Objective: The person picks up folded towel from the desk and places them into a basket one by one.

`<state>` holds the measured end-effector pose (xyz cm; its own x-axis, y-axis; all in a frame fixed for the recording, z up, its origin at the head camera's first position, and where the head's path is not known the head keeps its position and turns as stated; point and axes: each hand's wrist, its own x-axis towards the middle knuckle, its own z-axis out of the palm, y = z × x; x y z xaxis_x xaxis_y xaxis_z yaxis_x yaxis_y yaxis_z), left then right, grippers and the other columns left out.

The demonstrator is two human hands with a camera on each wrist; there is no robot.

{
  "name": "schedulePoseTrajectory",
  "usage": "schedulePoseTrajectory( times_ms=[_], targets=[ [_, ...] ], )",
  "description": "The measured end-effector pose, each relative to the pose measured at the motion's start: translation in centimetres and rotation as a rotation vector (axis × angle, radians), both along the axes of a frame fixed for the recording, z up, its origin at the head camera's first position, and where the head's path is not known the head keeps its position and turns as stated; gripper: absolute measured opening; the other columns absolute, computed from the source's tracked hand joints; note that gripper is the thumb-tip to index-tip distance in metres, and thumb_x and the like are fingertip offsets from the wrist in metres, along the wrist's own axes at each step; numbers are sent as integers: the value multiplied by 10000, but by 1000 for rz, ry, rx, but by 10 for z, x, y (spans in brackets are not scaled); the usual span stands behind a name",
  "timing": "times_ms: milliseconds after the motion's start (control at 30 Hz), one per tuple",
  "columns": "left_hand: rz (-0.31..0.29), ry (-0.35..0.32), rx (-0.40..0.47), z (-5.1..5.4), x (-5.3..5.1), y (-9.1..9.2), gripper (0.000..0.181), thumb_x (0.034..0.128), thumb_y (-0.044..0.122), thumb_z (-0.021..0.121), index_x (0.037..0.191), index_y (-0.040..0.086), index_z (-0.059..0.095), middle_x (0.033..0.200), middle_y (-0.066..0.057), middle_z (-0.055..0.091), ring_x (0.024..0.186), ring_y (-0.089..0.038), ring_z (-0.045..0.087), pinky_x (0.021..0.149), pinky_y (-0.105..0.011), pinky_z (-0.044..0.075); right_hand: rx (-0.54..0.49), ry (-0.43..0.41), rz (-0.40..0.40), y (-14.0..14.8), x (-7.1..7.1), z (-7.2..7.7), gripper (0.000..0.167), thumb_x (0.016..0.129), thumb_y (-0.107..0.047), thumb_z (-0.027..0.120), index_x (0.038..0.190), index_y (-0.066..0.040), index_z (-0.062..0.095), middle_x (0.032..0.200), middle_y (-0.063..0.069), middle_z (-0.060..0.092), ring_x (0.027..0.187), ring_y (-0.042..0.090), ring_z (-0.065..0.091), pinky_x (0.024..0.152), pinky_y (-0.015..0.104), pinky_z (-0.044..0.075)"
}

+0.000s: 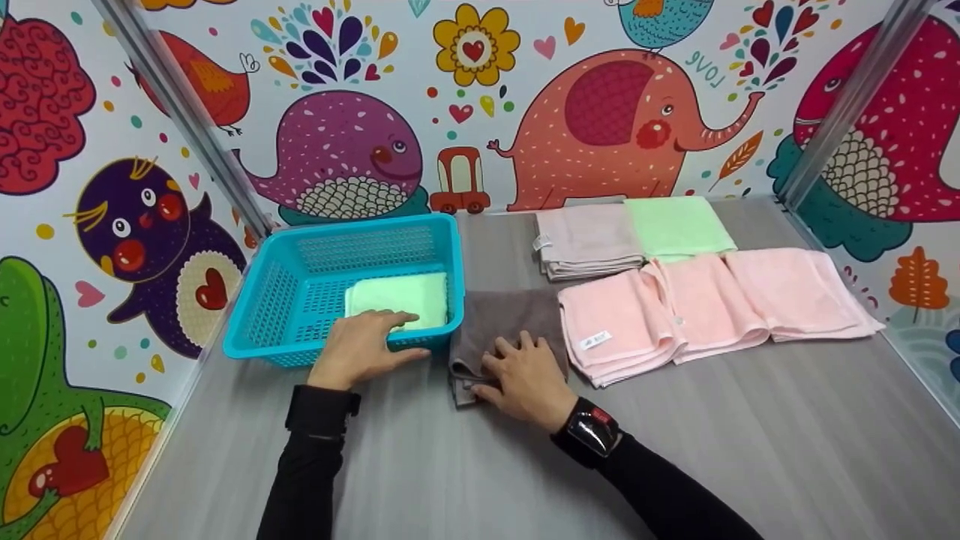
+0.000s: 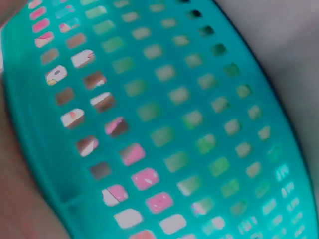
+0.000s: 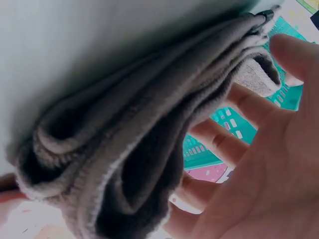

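My left hand (image 1: 360, 346) is at the near right rim of a blue-green plastic basket (image 1: 247, 346), fingers reaching over the rim and thumb outside it. A folded light green towel (image 1: 401, 292) lies in the basket, just beyond those fingers. The left wrist view shows the basket's perforated wall (image 2: 149, 112) close up, with part of the hand at the left edge. My right hand (image 1: 529, 382) rests with spread fingers on a folded dark grey towel (image 1: 506, 315) beside the basket. In the right wrist view the grey towel's layered folds (image 3: 134, 129) face the palm.
Right of the grey towel lie several folded pink towels (image 1: 615, 315) in an overlapping row. Behind them are a pale pinkish-grey folded stack (image 1: 589, 232) and another green towel (image 1: 679, 225). Printed panels (image 1: 465, 150) wall the grey table (image 1: 450, 480) at the back and sides.
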<state>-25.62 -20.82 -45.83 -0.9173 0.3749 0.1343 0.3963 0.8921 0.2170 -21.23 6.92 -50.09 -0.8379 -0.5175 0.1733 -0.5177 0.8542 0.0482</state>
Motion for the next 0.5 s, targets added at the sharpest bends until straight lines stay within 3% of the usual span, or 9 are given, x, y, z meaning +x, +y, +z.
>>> schedulePoseTrajectory(
  times_ms=[67,133,200,267,333,400,500],
  targets=[
    [-13,73,22,2,2,6,640,891,708,643,1332,249,709,1255,-35,740,1151,-278,677,935,-521,540,1,-7,2,0,1,2,575,976,-670,537,1276,-215,722,1283,86,677,1168,427,627,947,586,523],
    [-35,230,64,1,4,17,544,915,649,662,1200,194,750,1089,-33,753,1002,-249,684,857,-453,552,-3,-12,5,1,0,4,565,977,-662,543,1266,-212,728,1288,89,681,1176,429,630,947,585,525],
    [-42,409,97,-2,7,32,404,939,547,698,965,146,745,836,-17,697,760,-201,636,682,-363,520,-48,-16,20,4,-3,6,540,979,-638,566,1231,-194,743,1257,97,692,1142,419,645,926,575,534],
    [-11,522,108,-5,15,49,417,951,461,722,701,146,612,609,35,511,546,-139,470,514,-303,382,-113,-16,32,9,-8,9,505,977,-588,608,1189,-153,750,1195,112,701,1090,397,662,915,563,539],
    [49,529,88,-7,26,66,553,963,433,715,565,167,437,522,75,330,456,-96,330,445,-266,245,-197,-4,22,18,-14,13,459,963,-519,667,1144,-104,743,1120,134,699,995,383,673,858,545,554],
    [125,454,42,-9,37,78,646,979,443,689,527,187,305,516,93,202,438,-79,244,443,-252,171,-266,24,-27,27,-22,16,417,944,-440,717,1111,-58,723,1059,154,685,906,376,673,788,532,567],
    [210,333,-6,-16,47,88,693,971,466,691,527,192,235,531,96,118,412,-90,249,437,-247,152,-314,59,-170,42,-31,18,406,913,-362,762,1107,-14,680,1043,199,662,795,391,671,684,530,568]
  ],
)
